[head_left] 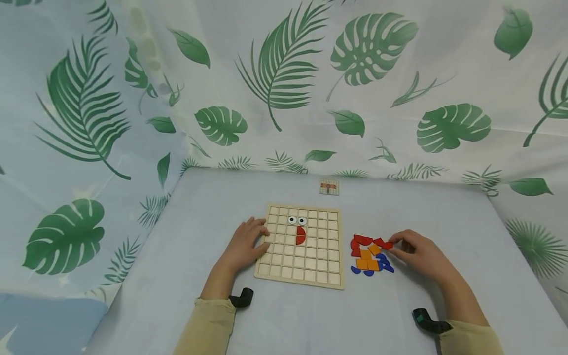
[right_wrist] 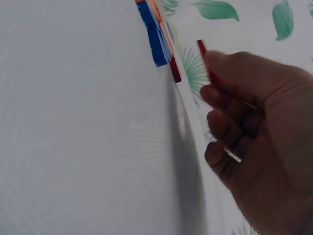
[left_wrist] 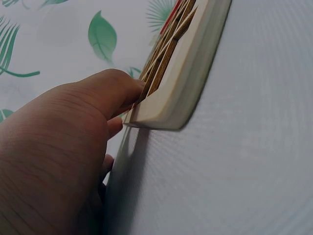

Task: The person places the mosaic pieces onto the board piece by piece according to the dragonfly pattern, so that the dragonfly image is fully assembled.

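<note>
A square wooden grid board lies on the table, bearing two round eye pieces and a red half-circle piece. At its left edge rests my left hand, thumb and fingertips touching the rim; the left wrist view shows the thumb over the board's edge. Between thumb and forefinger my right hand pinches a small red piece, held up off the table in the right wrist view. Just left of that hand sit loose red, orange and blue pieces.
Behind the board, near the back of the table, lies a small patterned card with a grid picture. Leaf-printed curtains stand around the white table. A black device is worn on each wrist.
</note>
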A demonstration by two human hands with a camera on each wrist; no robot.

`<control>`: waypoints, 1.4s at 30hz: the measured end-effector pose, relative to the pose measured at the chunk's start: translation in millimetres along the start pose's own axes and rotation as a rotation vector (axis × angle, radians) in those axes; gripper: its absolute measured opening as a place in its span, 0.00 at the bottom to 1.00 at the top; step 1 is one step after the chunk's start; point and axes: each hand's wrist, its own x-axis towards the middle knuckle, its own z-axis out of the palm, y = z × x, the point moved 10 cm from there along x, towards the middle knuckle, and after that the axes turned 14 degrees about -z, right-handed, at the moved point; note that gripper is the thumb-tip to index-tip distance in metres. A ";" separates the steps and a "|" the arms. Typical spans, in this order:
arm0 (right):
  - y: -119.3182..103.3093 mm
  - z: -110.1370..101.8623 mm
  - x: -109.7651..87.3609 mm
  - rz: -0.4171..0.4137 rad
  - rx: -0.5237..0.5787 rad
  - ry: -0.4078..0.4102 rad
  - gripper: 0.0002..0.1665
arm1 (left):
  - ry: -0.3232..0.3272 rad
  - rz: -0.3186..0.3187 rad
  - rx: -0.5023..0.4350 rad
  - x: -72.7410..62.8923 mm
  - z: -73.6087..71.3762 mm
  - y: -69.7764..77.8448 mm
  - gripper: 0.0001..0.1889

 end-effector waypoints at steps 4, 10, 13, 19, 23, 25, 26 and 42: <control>-15.6 -7.9 9.3 -0.012 -0.004 -0.006 0.15 | -0.004 -0.002 0.013 0.9 1.0 0.2 0.10; -41.5 -10.4 30.6 -0.041 0.018 -0.020 0.14 | -0.012 -0.005 0.015 0.7 1.9 -1.2 0.10; -52.8 -5.7 43.3 -0.051 0.047 -0.036 0.14 | -0.013 -0.002 0.019 1.0 2.3 -1.9 0.10; -71.4 15.1 70.1 -0.090 0.111 -0.065 0.14 | 0.009 0.004 0.014 1.1 0.8 -1.5 0.10; -84.9 27.6 86.1 -0.133 0.130 -0.078 0.14 | 0.018 0.011 0.005 0.1 -0.7 0.5 0.10; -91.2 32.4 93.4 -0.148 0.126 -0.081 0.14 | 0.017 0.012 0.006 -0.4 -1.2 0.9 0.10; -94.5 34.5 96.6 -0.155 0.127 -0.081 0.14 | 0.015 0.011 0.003 -0.8 -1.6 1.2 0.10; -129.7 66.1 134.3 -0.220 0.193 -0.129 0.15 | 0.024 0.021 0.016 0.6 0.3 -0.7 0.10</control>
